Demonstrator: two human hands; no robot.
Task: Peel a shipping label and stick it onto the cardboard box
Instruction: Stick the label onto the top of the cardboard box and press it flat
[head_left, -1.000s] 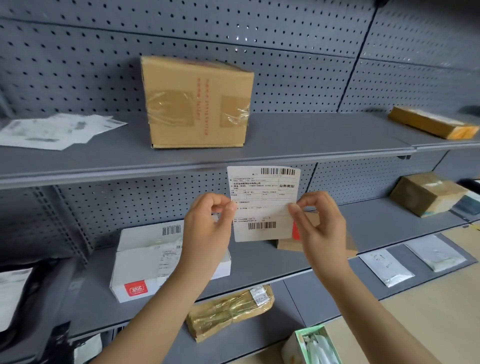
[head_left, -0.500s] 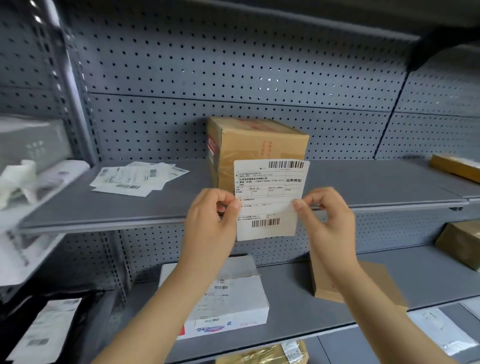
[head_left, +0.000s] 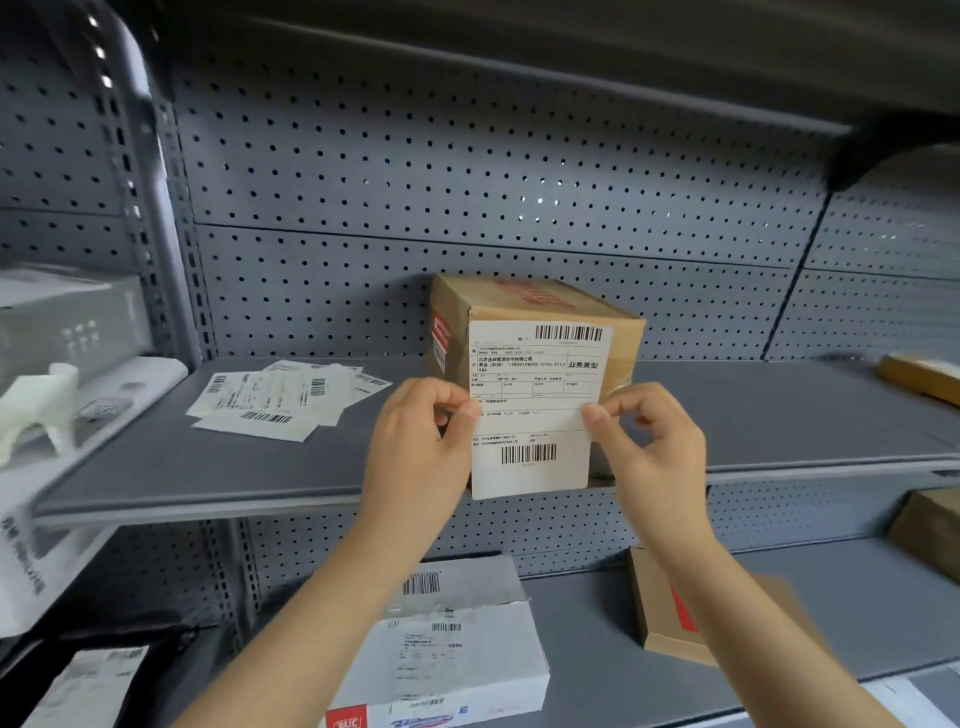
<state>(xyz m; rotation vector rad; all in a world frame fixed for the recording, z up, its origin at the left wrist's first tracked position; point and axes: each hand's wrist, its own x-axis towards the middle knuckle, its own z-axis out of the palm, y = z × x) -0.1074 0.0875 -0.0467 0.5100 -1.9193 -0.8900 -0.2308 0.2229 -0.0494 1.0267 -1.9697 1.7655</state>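
Observation:
A brown cardboard box (head_left: 524, 304) with red print stands on the grey upper shelf (head_left: 260, 467), against the pegboard. A white shipping label (head_left: 535, 410) with two barcodes is held upright in front of the box's near face, covering most of it; whether it touches the box I cannot tell. My left hand (head_left: 421, 441) pinches the label's left edge between thumb and fingers. At the right edge, my right hand (head_left: 649, 447) pinches it the same way.
Loose label sheets (head_left: 280, 397) lie left of the box. A white dispenser-like object (head_left: 39, 410) sits at far left. On the lower shelf lie a white parcel (head_left: 457, 639) and a flat brown carton (head_left: 670, 618). More brown boxes (head_left: 919, 374) sit at right.
The view has risen and the label has moved up and forward with both hands, from below the upper shelf to directly in front of the cardboard box's face.

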